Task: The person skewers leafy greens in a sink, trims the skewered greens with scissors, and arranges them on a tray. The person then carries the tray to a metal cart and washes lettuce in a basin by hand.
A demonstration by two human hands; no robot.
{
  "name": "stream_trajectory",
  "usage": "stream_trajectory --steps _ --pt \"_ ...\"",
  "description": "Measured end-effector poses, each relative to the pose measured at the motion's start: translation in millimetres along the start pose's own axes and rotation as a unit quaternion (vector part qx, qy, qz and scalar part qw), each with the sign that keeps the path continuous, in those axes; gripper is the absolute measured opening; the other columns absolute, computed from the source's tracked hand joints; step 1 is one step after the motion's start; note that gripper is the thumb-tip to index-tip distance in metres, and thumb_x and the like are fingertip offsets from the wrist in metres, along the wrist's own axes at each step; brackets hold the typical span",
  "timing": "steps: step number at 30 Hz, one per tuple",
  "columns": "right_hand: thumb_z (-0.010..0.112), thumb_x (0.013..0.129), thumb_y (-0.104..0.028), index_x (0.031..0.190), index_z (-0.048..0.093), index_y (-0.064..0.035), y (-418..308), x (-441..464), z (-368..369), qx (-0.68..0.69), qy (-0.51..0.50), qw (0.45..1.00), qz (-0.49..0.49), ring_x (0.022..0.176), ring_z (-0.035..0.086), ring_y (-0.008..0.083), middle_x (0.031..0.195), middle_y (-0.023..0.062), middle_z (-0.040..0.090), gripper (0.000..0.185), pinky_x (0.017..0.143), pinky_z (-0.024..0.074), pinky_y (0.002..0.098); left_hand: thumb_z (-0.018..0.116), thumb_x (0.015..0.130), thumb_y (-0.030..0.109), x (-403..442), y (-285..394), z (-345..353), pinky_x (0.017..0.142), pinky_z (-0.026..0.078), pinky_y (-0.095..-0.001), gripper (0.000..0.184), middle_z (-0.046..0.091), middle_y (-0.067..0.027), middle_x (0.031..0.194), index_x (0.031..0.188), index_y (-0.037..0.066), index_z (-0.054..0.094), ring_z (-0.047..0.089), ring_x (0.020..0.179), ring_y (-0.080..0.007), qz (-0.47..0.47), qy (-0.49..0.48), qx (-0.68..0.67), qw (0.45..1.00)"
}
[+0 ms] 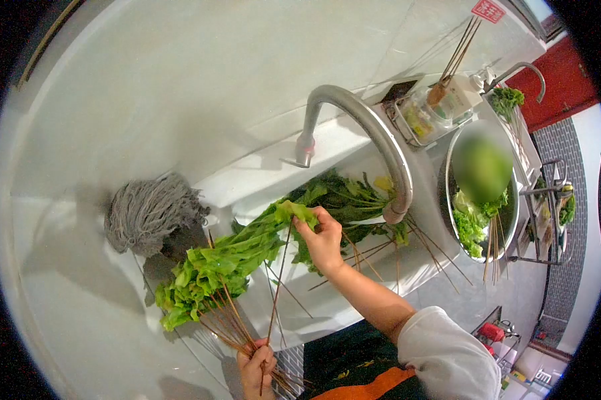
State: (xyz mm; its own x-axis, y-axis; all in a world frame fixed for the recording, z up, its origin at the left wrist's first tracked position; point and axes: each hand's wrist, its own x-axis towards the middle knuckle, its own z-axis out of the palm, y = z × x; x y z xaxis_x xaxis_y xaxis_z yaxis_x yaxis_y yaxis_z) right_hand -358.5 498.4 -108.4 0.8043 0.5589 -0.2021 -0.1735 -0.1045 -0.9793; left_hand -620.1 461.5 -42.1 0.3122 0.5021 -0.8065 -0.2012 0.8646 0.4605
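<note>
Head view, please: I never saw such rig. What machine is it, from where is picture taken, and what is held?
No machine: these are a person's bare hands, seen by a camera worn on the head, looking forward and down. The left hand holds a bunch of thin sticks with bright green leaves at their far ends. The right hand pinches leaf at a stick's tip. Darker greens lie in the sink, under a curved faucet. More greens sit in a metal bowl, partly blurred.
</note>
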Motion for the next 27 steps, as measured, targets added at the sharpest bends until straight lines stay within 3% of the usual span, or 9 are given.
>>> stream_trajectory --steps 5,7,10,11,13,15,19,24,27 --pt "0.057 0.067 -0.002 0.085 0.056 0.0002 2 -7 0 0.007 0.013 0.999 -0.031 0.067 0.049 0.0093 0.075 0.0075 0.056 0.018 0.062 0.0398 0.022 0.048 0.07 -0.004 -12 4 15 0.031 0.022 -0.0189 0.018 0.04 -0.0045 0.051 0.087 -0.003 0.051 0.032 0.036 -0.0084 0.011 0.046 0.029 0.998" --pt "0.057 0.067 -0.001 0.085 0.056 0.0003 -6 -13 -1 -0.028 0.011 0.999 -0.041 0.069 0.051 0.0105 0.077 0.008 0.057 0.018 0.064 0.0405 0.0223 0.043 0.084 0.024 -30 11 27 0.054 0.034 -0.0251 0.031 0.046 -0.0043 0.077 0.105 0.001 0.043 0.038 0.059 -0.0107 0.112 -0.04 0.21 0.97" --pt "0.057 0.068 -0.002 0.086 0.056 -0.0001 -1 -25 3 -0.051 -0.019 0.996 -0.07 0.077 0.056 0.0152 0.083 0.0102 0.059 0.018 0.069 0.0422 0.0236 0.045 0.083 0.018 -31 2 33 0.05 0.032 -0.0218 0.026 0.042 -0.0012 0.073 0.104 0.002 0.043 0.032 0.052 -0.0079 0.239 -0.018 0.315 0.918" --pt "0.058 0.068 -0.003 0.086 0.056 -0.0003 1 -30 4 -0.035 -0.03 0.997 -0.059 0.079 0.056 0.0159 0.085 0.0108 0.059 0.018 0.07 0.0424 0.0239 0.045 0.083 0.018 -29 5 35 0.05 0.032 -0.0218 0.026 0.042 -0.0012 0.073 0.104 0.002 0.043 0.032 0.052 -0.0079 0.238 -0.02 0.316 0.918" --pt "0.058 0.068 -0.003 0.087 0.056 -0.0012 5 -38 4 -0.049 -0.039 0.997 -0.051 0.082 0.056 0.0173 0.089 0.0108 0.058 0.019 0.072 0.0425 0.0251 0.045 0.082 0.011 -25 17 45 0.044 0.03 -0.0192 0.023 0.042 0.0 0.07 0.104 0.004 0.045 0.029 0.046 -0.0067 0.013 0.078 0.164 0.983" --pt "0.057 0.067 0.0 0.086 0.056 -0.0003 8 -46 4 -0.06 -0.131 0.977 -0.16 0.077 0.056 0.018 0.086 0.0085 0.059 0.019 0.069 0.0433 0.0247 0.045 0.081 0.008 -19 15 43 0.041 0.029 -0.0182 0.022 0.042 0.0004 0.067 0.103 0.004 0.045 0.028 0.044 -0.0059 0.029 0.059 0.149 0.987" --pt "0.051 0.076 -0.013 0.099 0.051 -0.0027 26 -48 -7 -0.053 -0.237 0.965 -0.097 0.095 0.049 0.0204 0.101 0.0113 0.053 0.025 0.08 0.038 0.0282 0.045 0.08 0.002 -23 14 44 0.033 0.027 -0.0177 0.021 0.04 0.0014 0.059 0.1 0.005 0.047 0.029 0.038 -0.0051 0.026 0.111 0.098 0.989" --pt "0.054 0.071 -0.003 0.081 0.049 -0.0003 97 46 -13 -0.327 0.039 0.924 -0.192 0.069 0.047 0.0232 0.077 0.0121 0.045 0.012 0.06 0.0395 0.0322 0.047 0.077 0.003 -11 2 1 0.032 0.028 -0.0179 0.017 0.043 -0.0008 0.059 0.094 0.004 0.048 0.033 0.038 -0.0071 0.049 0.07 0.078 0.993" --pt "0.052 0.07 -0.001 0.085 0.046 -0.0024 112 76 -16 -0.442 0.013 0.886 -0.144 0.083 0.043 0.0279 0.085 0.0115 0.044 0.016 0.068 0.0374 0.0383 0.047 0.077 0.002 -15 9 14 0.032 0.028 -0.0182 0.016 0.044 -0.0008 0.06 0.093 0.005 0.049 0.033 0.038 -0.0073 0.056 0.08 0.091 0.991"
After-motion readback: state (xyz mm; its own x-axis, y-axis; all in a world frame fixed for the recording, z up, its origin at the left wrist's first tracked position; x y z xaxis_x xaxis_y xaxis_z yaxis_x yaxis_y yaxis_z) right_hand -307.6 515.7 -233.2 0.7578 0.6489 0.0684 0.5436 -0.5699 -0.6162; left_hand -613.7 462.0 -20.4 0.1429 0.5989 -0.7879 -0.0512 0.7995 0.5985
